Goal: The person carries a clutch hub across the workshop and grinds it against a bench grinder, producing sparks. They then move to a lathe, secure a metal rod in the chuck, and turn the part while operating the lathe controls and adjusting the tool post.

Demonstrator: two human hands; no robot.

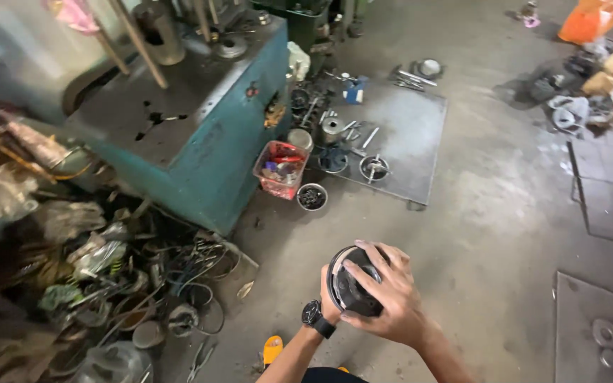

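Right hand (384, 301) fingers spread, clamped over round black metal part (351, 284); left hand (329, 303) grips behind it. Beyond fingertips: red plastic basket (280, 169), teal metal machine (200, 135).

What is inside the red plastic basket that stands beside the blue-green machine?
The red plastic basket holds a heap of small mixed parts, red, blue and dark. Their kinds are too small to tell, and the top ones cover the basket's bottom.

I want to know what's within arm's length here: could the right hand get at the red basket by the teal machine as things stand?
Probably not from here. The right hand and left hand both grip a round black part, and the red basket sits well ahead across bare concrete floor. Nothing blocks the way.
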